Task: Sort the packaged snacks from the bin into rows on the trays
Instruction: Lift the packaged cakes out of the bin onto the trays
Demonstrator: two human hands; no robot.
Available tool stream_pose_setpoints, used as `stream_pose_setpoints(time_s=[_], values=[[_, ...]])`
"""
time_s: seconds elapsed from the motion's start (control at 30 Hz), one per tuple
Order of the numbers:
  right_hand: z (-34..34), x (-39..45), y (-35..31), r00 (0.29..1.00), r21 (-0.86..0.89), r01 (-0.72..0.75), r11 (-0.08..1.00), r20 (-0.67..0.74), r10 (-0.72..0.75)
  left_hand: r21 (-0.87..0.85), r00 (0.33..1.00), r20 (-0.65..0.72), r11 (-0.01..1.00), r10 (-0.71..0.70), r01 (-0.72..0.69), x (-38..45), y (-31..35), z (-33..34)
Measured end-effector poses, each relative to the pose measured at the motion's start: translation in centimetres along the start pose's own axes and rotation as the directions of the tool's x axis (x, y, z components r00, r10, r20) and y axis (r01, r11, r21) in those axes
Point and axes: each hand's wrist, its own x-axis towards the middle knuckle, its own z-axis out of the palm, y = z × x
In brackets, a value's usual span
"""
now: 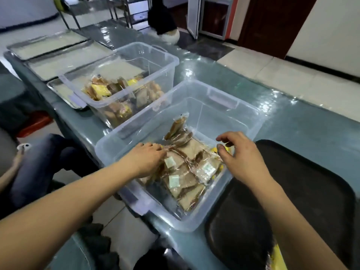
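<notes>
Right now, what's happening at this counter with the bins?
A person is reaching into the near clear plastic bin with both hands. The left hand rests on the pile of clear-wrapped snack packs; the right hand hovers over its far side, fingers curled, grip unclear. A second bin behind holds more snacks. The dark tray beside and the metal trays look unfilled.
</notes>
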Motion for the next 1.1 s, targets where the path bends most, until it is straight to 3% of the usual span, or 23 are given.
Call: stream_pose_setpoints(time_s=[0.1,0.23,0.37,0.53,0.63,0.73,0.83,0.87,0.93,1.0,1.07,1.1], values=[[3.2,4.3,-2.4,0.995,-0.119,-0.012,0.993,0.098,0.024,0.045,0.983,0.182,0.998,0.035,-0.043,2.5,-3.0,1.1],[7.5,9.5,-4.6,0.948,-0.337,-0.019,0.941,0.293,0.124,0.143,0.883,0.453,0.968,0.121,-0.206,4.6,-4.2,1.8],[11.9,13.5,-4.8,0.858,-0.539,-0.059,0.840,0.404,0.319,0.241,0.888,0.415,0.918,0.195,-0.314,6.4,-5.2,2.0],[16.1,15.3,-2.7,0.707,-0.592,-0.358,0.722,0.332,0.624,0.318,0.907,0.337,0.875,0.254,-0.364,8.0,-4.9,3.7],[17.2,15.6,-1.4,0.672,-0.486,-0.492,0.722,0.314,0.670,0.286,0.899,0.315,0.873,0.304,-0.395,8.5,-5.1,4.5],[16.8,17.2,-0.7,0.658,-0.477,-0.505,0.720,0.328,0.678,0.258,0.886,0.320,0.869,0.335,-0.422,8.8,-5.2,4.4],[14.8,18.5,-1.2,0.490,-0.577,-0.442,0.687,0.486,0.723,0.164,0.867,0.312,0.877,0.389,-0.452,9.5,-5.8,3.6],[13.8,18.8,-1.0,0.505,-0.568,-0.409,0.714,0.511,0.696,0.120,0.865,0.304,0.885,0.399,-0.450,9.8,-6.2,3.2],[11.8,19.2,-0.5,0.725,-0.445,-0.294,0.846,0.473,0.501,0.058,0.867,0.298,0.900,0.398,-0.433,10.1,-6.7,2.6],[9.8,19.5,-0.3,0.896,-0.364,-0.023,0.931,0.407,0.181,0.041,0.868,0.308,0.906,0.390,-0.422,10.3,-6.8,2.3],[9.4,20.0,-0.5,0.904,-0.416,0.293,0.861,0.413,-0.108,0.025,0.869,0.321,0.914,0.377,-0.406,10.4,-6.7,2.2],[9.9,20.3,-0.8,0.882,-0.441,0.379,0.814,0.439,-0.173,0.014,0.869,0.327,0.917,0.372,-0.398,10.4,-6.6,2.3]])
